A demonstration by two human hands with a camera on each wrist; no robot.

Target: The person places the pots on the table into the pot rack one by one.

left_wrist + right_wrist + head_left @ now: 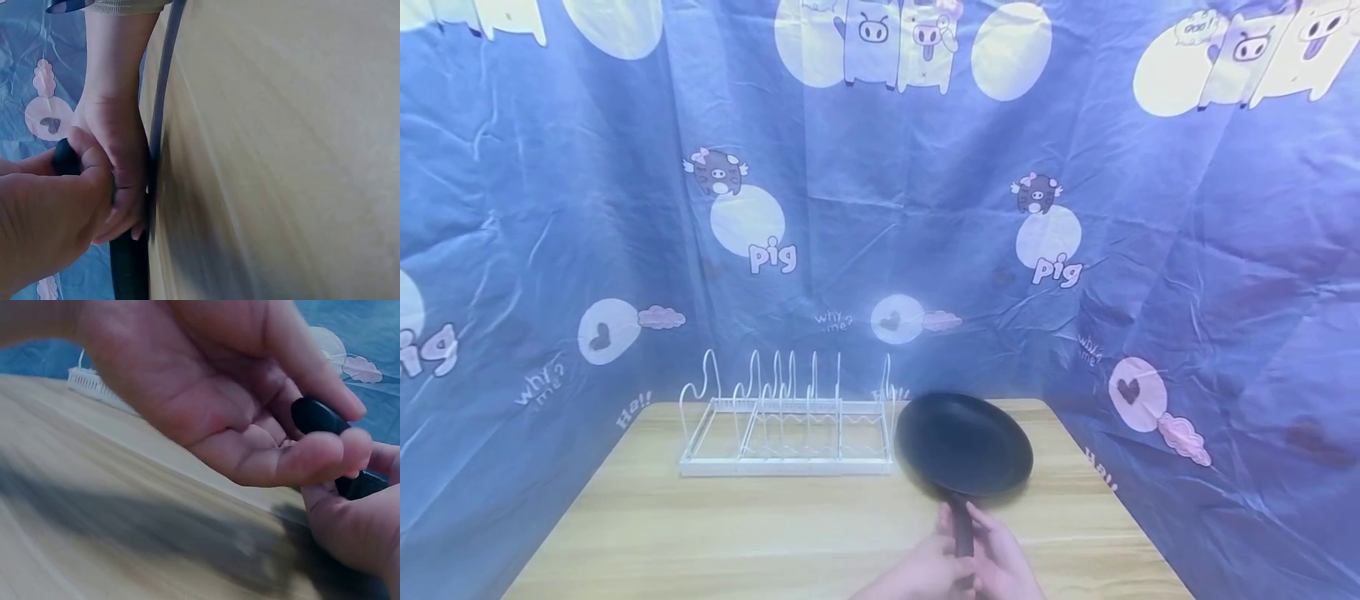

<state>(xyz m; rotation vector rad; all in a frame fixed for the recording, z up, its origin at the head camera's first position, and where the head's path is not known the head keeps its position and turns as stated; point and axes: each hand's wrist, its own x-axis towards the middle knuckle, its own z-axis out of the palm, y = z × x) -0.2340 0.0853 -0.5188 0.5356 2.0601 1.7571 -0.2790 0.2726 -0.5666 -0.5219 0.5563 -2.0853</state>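
Note:
A black frying pan [964, 446] is at the right of the table in the head view, its handle [962, 525] pointing toward me. My left hand [928, 568] grips the handle from the left, near its end. From the other side, my right hand [1000, 560] has its fingers around the same handle. In the left wrist view the left hand [47, 219] is close up, with the dark handle end [65, 158] poking out above its fingers. The right wrist view has the right hand's [206, 394] palm and curled fingers at the handle, the left hand [359, 528] beside it.
A white wire rack [786, 467] with upright dividers stands to the left of the pan on the wooden table [737, 533]. Blue cloth [910, 167] with pig prints hangs behind the table and along both sides.

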